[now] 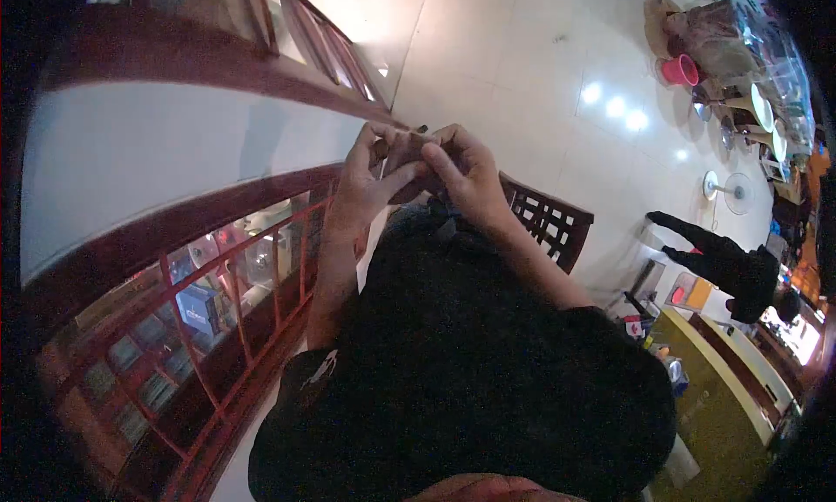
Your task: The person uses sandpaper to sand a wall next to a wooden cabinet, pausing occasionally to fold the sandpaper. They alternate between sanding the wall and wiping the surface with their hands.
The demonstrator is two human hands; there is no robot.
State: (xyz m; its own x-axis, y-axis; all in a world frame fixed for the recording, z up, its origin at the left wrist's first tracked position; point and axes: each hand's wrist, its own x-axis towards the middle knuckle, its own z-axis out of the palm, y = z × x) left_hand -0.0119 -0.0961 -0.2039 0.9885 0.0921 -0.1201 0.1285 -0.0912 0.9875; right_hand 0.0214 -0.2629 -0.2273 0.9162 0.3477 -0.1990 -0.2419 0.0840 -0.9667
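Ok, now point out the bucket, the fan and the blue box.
Bucket (670, 72): head view, outer wall.
Fan (739, 194): head view, round grille.
Blue box (198, 311): head view, printed side.

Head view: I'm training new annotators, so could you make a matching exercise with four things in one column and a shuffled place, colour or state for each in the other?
Things
1. Small brownish item
2. Bucket
3. Box
4. Chair

Descriptions
A. Blue, seen between reddish bars
B. Dark, with square openings in its back
C. Between the fingers of the left hand and right hand
D. Pink, on the pale floor

Pairs: 1-C, 2-D, 3-A, 4-B
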